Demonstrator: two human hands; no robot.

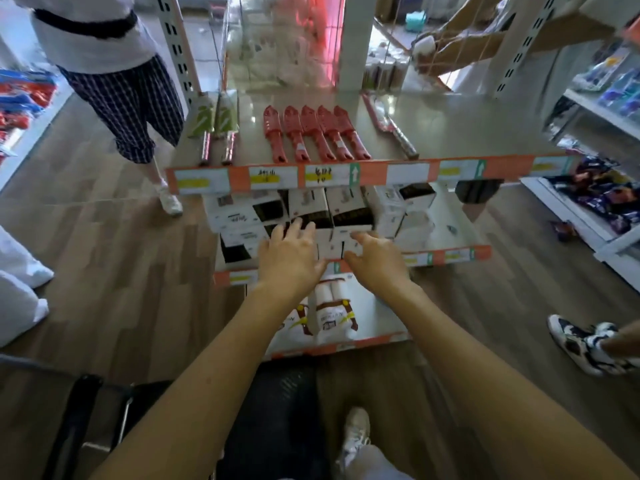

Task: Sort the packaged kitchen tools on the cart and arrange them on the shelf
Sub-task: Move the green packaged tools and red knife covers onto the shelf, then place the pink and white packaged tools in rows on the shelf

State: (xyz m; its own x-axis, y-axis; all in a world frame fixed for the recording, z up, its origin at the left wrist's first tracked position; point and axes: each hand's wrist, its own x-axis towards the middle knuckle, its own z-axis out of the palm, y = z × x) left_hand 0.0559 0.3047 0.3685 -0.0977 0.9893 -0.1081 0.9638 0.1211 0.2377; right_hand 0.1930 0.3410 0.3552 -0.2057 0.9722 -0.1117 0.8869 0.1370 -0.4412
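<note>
White and black boxed kitchen tools (349,207) stand packed in rows on the middle shelf (453,255). My left hand (290,254) lies with spread, straight fingers on the front boxes. My right hand (377,256) reaches in beside it, fingers extended against a box at the shelf's front. Neither hand grips anything. On the top shelf (450,129) lie several red packaged knives (313,133) side by side, two green-carded tools (216,126) at the left and a long red and silver tool (391,128) at the right.
White packaged rolls (332,313) lie on the bottom shelf. A black cart (273,403) is below my arms. A person in checked trousers (128,98) stands at the left, another person's shoe (585,344) at the right. A side shelf (595,199) holds dark packets.
</note>
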